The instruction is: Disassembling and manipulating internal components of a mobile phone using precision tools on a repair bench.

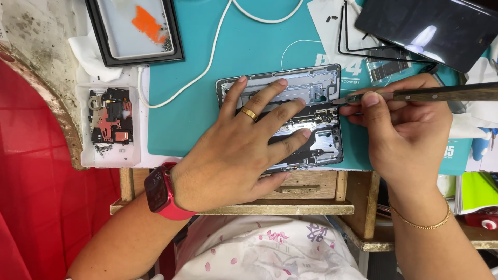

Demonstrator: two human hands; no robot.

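At the far left edge of a teal work mat (249, 46), a small white tray (85, 150) holds a removed circuit assembly (110, 122) with red and black parts and a scatter of tiny screws, while farther back a black-framed panel (136, 31) carries an orange patch. A white cable (207, 65) curves across the mat toward the centre. There, the left hand (233, 150), wearing a red smartwatch (158, 191) and a gold ring (248, 113), lies flat with fingers spread wide, pressing down on an opened phone chassis (321, 85). The chassis rests on the near part of the mat, above a wooden drawer (306, 184), its grey metal frame, small boards and connectors exposed, the back cover off. To the right, the right hand (410, 135), a thin gold bracelet (423, 224) at the wrist, is closed in a pinch around a long dark tool (441, 94), whose tip touches the chassis's right edge. Far right, a dark glass screen (430, 28) lies beside a thin black frame.
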